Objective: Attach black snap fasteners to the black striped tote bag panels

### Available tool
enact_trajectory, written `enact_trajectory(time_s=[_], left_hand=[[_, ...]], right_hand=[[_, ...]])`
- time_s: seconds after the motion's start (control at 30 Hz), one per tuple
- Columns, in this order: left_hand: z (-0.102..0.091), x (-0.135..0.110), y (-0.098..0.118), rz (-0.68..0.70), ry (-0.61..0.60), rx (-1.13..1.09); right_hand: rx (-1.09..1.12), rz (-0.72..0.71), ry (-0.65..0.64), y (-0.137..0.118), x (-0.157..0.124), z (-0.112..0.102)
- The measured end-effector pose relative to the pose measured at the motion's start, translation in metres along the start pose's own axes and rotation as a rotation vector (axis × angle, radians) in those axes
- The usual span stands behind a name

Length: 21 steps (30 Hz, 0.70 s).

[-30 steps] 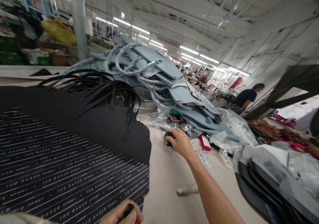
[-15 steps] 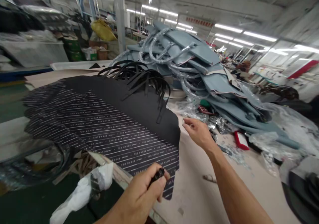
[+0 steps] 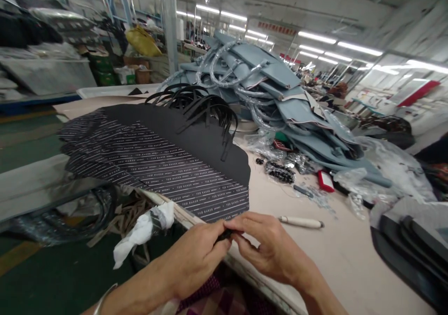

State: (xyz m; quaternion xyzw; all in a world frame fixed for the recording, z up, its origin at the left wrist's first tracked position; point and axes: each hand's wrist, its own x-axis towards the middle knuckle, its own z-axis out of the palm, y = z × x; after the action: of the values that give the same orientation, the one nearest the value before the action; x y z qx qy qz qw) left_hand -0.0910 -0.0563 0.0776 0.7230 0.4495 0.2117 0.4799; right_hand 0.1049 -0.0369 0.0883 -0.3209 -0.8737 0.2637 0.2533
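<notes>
My left hand [image 3: 196,254] is closed around a small black piece [image 3: 225,234], its kind mostly hidden by the fingers. The fingertips of my right hand [image 3: 268,242] pinch at the same piece, meeting the left over the table's front edge. Just beyond lies a stack of black panels [image 3: 164,170] printed with white diagonal lines and lettering, with a plain black upper band. Thin black straps [image 3: 210,109] loop up from its far side. A pale-handled tool [image 3: 303,222] rests on the table right of my right hand.
Blue-grey bag pieces with plastic-wrapped handles [image 3: 259,79] are heaped at the back of the pale table [image 3: 336,254]. Small black parts [image 3: 280,171], a red-and-white box [image 3: 325,181] and clear plastic lie before them. Dark curved panels [image 3: 402,254] sit at right. White wrapping [image 3: 140,235] hangs off the near edge.
My right hand has come back from the far side of the table to meet my left at the black piece. The printed stack's near corner has shifted away from my left hand.
</notes>
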Motion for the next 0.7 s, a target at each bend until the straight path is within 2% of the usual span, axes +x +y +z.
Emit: enact_trajectory(time_s=[0.13, 0.2, 0.27, 0.33, 0.4, 0.47, 0.57, 0.63, 0.7], left_hand=[[0.001, -0.007, -0.001, 0.023, -0.03, -0.152], [0.001, -0.007, -0.002, -0.02, -0.067, -0.383], [0.002, -0.005, -0.002, -0.087, -0.072, -0.721], [0.002, -0.001, 0.0, -0.105, 0.011, -1.036], [0.004, 0.003, 0.004, -0.064, 0.145, -1.219], [0.007, 0.007, 0.007, -0.019, 0.237, -1.277], [0.014, 0.009, 0.008, 0.006, 0.335, -1.248], [0.018, 0.01, 0.005, 0.004, 0.377, -1.215], [0.022, 0.011, 0.0, -0.013, 0.396, -1.207]], right_hand=[[-0.04, 0.033, -0.036, -0.013, -0.008, -0.006], [0.004, 0.064, 0.016, -0.017, -0.013, -0.006], [0.127, 0.183, 0.116, -0.02, -0.018, -0.001], [0.309, 0.338, 0.138, -0.025, -0.021, 0.012], [0.474, 0.421, 0.071, -0.034, -0.02, 0.028], [0.555, 0.46, 0.057, -0.044, -0.014, 0.046], [0.583, 0.549, 0.156, -0.052, -0.006, 0.067], [0.543, 0.567, 0.191, -0.047, -0.002, 0.076], [0.456, 0.526, 0.193, -0.037, 0.0, 0.082]])
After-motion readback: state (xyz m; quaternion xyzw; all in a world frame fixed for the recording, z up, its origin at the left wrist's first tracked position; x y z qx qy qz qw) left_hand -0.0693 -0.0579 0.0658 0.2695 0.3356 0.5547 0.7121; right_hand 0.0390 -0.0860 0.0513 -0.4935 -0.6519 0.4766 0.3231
